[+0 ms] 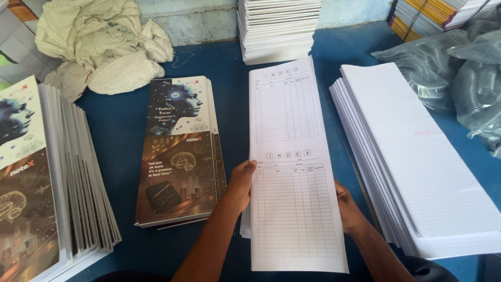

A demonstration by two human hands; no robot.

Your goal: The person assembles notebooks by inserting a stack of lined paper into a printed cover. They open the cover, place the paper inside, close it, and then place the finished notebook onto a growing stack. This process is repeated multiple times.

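Work surface: blue table.

Left edge: tall fanned stack of printed covers, pale upper half with a face drawing, dark brown lower half with a gold brain motif. Centre-left: a lower stack of the same kind, the cover pile, upper panel dark blue with a profile head, lower panel brown with brain and book artwork; it lies flat, just left of the left hand. Far centre: squared stack of white sheets against the wall. Right: large slanted stack of ruled paper, white with faint lines. Top right: plastic bags, grey, crumpled; behind them, yellow-edged books. Top left: cream cloth sacks, bunched.

Held item: long white index sheet, two identical ruled table forms printed one above the other, black lines on white. It sits centre frame, between the cover pile and the ruled paper, near end lifted toward the camera.

Left hand: closed on the sheet's left edge, thumb on top. Right hand: grips the right edge, mostly hidden beneath the paper.
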